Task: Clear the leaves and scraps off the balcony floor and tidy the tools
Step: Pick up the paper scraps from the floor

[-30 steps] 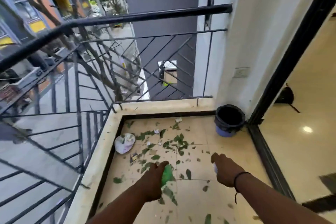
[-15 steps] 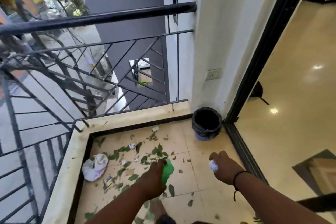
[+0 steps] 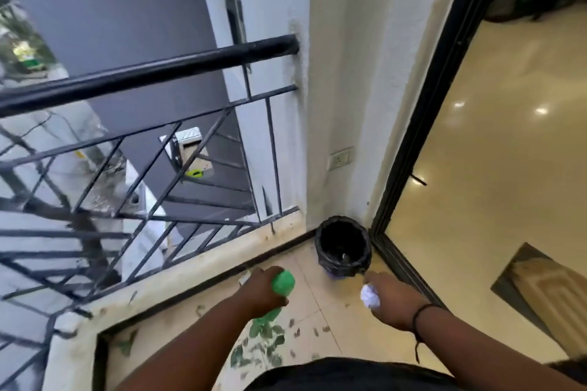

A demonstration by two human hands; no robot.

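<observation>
Green leaves and scraps (image 3: 260, 347) lie scattered on the beige tiled balcony floor (image 3: 320, 324) below the arms, w/ more near the curb. Left hand (image 3: 263, 290) grips a green bunch (image 3: 282, 284); right hand (image 3: 389, 301) clutches a crumpled white paper wad (image 3: 370, 295), both just short of the black-lined round bin (image 3: 343, 246) in the corner. Light, limp, crushable stuff, prob. best gathered in loose fistfuls.

Black metal railing (image 3: 149, 73) fixed to a white wall (image 3: 343, 73), wall socket (image 3: 340, 158) beside a black-framed doorway (image 3: 422, 124).
</observation>
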